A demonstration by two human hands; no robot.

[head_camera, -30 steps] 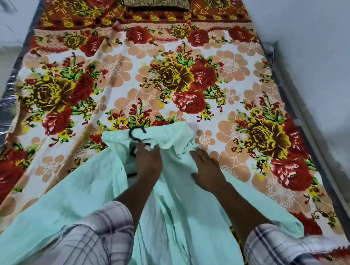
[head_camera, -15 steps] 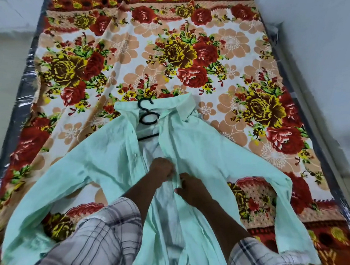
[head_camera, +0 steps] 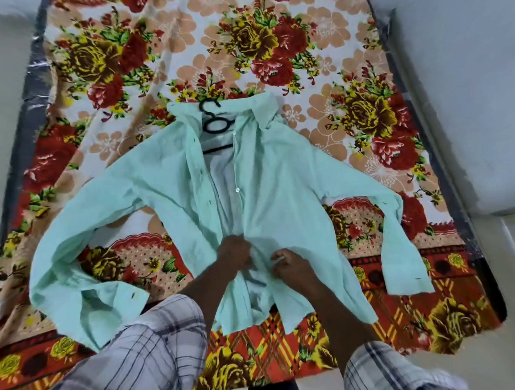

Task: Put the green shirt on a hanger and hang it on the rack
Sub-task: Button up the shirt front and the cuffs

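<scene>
Bright, even light, soft shadows (wide-angle bending at the edges), slight motion blur throughout.

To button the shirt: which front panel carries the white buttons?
The panel gripped by the right hand; white buttons line its edge, the other panel shows only buttonholes.

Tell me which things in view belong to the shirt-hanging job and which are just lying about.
Job: green shirt; black hanger inside its collar; left hand and right hand, both gripping the shirt front. No rack in view.
Lying about: floral bedsheet; plastic-wrapped mattress edge.
</scene>
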